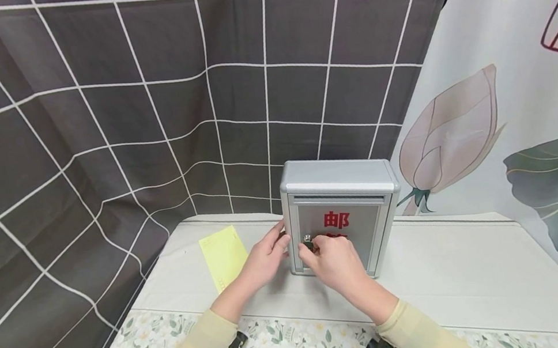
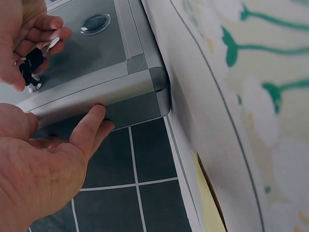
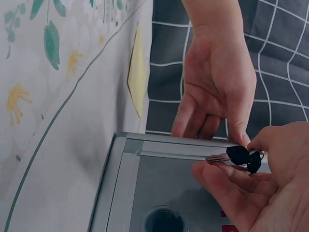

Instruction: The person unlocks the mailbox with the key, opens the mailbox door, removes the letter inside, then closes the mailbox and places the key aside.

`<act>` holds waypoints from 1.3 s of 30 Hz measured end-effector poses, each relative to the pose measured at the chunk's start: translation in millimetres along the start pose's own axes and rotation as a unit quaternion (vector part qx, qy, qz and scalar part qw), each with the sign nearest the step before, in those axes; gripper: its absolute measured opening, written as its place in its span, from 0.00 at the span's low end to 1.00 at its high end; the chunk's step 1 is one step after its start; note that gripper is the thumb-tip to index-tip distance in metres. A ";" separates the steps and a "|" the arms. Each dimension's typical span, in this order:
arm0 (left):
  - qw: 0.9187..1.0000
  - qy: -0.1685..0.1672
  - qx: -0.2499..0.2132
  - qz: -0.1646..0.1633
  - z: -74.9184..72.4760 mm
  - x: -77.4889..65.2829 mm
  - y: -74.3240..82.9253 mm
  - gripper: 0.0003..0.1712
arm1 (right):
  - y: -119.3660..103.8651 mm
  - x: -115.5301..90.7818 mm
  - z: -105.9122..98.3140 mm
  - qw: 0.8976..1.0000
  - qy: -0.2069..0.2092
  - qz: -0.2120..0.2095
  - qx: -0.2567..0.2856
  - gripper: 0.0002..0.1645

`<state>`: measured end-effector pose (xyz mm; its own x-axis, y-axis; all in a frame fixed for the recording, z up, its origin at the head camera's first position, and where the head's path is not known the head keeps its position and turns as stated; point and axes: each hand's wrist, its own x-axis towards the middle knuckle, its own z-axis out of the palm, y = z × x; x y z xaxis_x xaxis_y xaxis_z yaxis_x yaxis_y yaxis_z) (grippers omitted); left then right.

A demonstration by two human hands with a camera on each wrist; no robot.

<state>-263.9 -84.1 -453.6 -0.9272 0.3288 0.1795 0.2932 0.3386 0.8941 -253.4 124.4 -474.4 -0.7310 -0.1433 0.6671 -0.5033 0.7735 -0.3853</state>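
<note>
A silver-grey metal mailbox [image 1: 337, 177] with red characters on its front door stands upright on the table. My right hand [image 1: 338, 261] is at the lock [image 1: 307, 238] on the left of the door. Its thumb and fingers pinch a black-headed key on a small ring. Two black-headed keys [image 3: 237, 155] show in the right wrist view, one with its metal blade along the fingers. Against the mailbox's left side rests my left hand [image 1: 266, 260], its fingers extended along the side wall in the left wrist view [image 2: 53, 159].
A yellow envelope [image 1: 223, 253] lies flat on the table left of the mailbox, behind my left forearm. White cloth with a floral band [image 1: 289, 341] covers the table. A dark checked curtain [image 1: 248, 96] hangs behind and at the left; a flower-printed curtain [image 1: 462, 134] hangs at the right.
</note>
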 end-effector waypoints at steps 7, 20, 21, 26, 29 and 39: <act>1.000 -0.002 -0.002 0.001 0.3 0.1 -1.6 0.37 | -1.9 0.4 -3.3 1.000 -0.011 -0.002 -0.007 0.34; 1.000 -0.002 -0.004 -0.004 0.8 0.1 0.5 0.37 | -35.7 -4.6 -28.5 0.999 -0.027 0.003 0.040 0.28; 1.000 -0.002 -0.002 -0.005 0.7 -0.1 0.7 0.37 | -37.2 -5.5 -31.8 0.996 -0.049 0.024 0.070 0.25; 1.000 -0.003 0.005 -0.003 -0.4 -0.9 0.7 0.36 | -44.1 -7.7 -48.6 0.932 -0.162 0.175 0.274 0.16; 1.000 -0.001 0.012 -0.001 -0.7 -0.6 0.0 0.36 | -41.8 -9.2 -53.3 0.881 -0.190 0.236 0.364 0.18; 1.000 0.002 0.017 0.005 -0.1 -0.4 -1.2 0.37 | -21.9 -24.0 -65.1 0.802 -0.231 0.295 0.465 0.22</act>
<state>-263.9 -84.7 -454.7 -0.9254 0.3279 0.1899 0.3097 0.3658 0.8776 -194.9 151.1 -440.5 -0.9532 -0.3007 -0.0308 0.0238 0.0270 -0.9994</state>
